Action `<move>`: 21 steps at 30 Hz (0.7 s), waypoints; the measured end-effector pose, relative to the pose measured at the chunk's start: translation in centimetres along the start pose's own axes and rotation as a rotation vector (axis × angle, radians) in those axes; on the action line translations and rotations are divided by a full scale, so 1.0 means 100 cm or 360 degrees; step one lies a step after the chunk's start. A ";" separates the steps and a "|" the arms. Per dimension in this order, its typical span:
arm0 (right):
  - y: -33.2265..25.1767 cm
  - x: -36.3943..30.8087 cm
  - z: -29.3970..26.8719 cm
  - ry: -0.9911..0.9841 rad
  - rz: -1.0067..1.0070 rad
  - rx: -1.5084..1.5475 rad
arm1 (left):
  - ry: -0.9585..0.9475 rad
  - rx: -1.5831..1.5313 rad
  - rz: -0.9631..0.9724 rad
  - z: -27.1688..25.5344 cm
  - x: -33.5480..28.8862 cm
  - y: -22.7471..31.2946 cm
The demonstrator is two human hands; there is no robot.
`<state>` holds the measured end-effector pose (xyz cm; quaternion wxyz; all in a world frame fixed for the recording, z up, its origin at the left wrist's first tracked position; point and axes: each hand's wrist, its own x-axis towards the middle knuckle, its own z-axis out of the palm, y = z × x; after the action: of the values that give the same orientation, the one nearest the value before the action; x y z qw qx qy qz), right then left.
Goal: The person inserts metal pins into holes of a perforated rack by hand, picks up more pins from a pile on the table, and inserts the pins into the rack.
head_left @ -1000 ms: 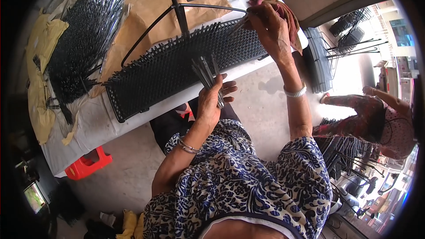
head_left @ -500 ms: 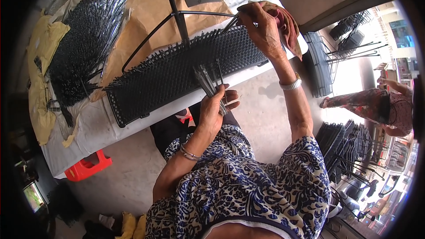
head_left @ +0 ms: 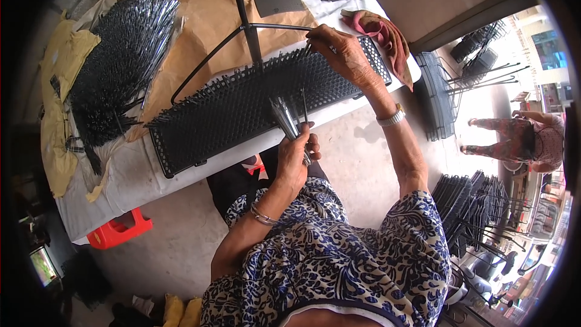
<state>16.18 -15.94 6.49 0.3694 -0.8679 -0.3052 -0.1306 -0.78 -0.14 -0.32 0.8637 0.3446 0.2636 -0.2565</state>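
Observation:
My left hand (head_left: 298,154) is closed around a bundle of thin shiny metal rods (head_left: 283,115). One slim rod stands apart from the bundle, near my thumb. In front of it lies a long black perforated panel (head_left: 224,124) on the covered table. Many thin black rods stick up along its far edge. Over that far edge, right of the middle, my right hand (head_left: 344,54) pinches with thumb and fingers close together. Thin dark rod ends show just under the fingertips; whether they are held or standing in the panel is hard to make out.
A large heap of thin black rods (head_left: 121,66) lies on brown paper at the left. A black metal stand (head_left: 249,36) rises behind the panel. A reddish cloth (head_left: 387,39) lies at the right corner. Racks (head_left: 475,206) and a walking person (head_left: 520,139) are farther right.
My right hand has moved left along the panel's far edge, away from the reddish cloth. The fingers of my left hand have curled in around the bundle. The person at right has changed stride.

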 end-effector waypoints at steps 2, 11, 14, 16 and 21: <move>-0.004 -0.001 -0.001 -0.0045 0.0077 0.0058 | -0.0042 -0.0054 -0.0008 -0.001 0.001 -0.002; 0.003 -0.013 0.005 0.0156 0.0048 -0.0336 | -0.0143 -0.0082 0.0061 0.008 -0.006 0.003; -0.012 -0.024 0.001 0.0291 0.0334 -0.0237 | -0.0167 -0.0118 0.0094 0.011 -0.006 0.005; -0.020 -0.038 -0.005 -0.0080 0.0745 0.0253 | -0.0166 -0.0068 0.0110 0.012 -0.006 0.006; -0.047 -0.054 -0.012 -0.0402 0.0930 0.0945 | -0.0248 0.0051 0.0094 0.018 -0.009 0.008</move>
<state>9.03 -16.57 7.56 0.5843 -0.7831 -0.1140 0.1801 -0.47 -0.73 1.71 0.8832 0.3448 0.1811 -0.2612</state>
